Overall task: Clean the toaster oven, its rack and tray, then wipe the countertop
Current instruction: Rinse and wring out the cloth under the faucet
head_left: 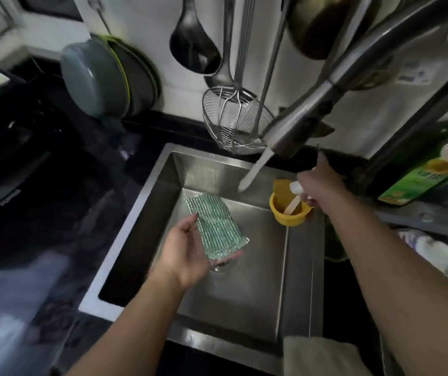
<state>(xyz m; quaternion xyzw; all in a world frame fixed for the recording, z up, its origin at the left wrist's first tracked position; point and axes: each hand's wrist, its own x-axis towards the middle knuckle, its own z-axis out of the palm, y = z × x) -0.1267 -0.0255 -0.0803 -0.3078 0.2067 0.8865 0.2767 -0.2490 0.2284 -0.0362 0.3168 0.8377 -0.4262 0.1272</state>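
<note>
Scrubbing pad, green and silvery with ribbed stripes, is lying across the upturned left hand above the middle of the steel sink, just over the drain. The fingers are lying nearly straight under the pad's near end, with the thumb resting along its left edge, so the hand is cradling the pad more than clenching it.

Over at the sink's far right corner, the right hand is reaching to a small yellow cup hanging on the sink wall. Its fingers are curling round something small and white; what that is I cannot tell through the blur. A pale stick and a yellow sponge are standing in the cup.

Water is running in a thin white stream from the faucet into the basin, falling between the pad and the cup. A wire strainer and a dark ladle are hanging on the wall behind. A green box is sitting at the right, and a grey cloth is draping over the sink's near edge.
</note>
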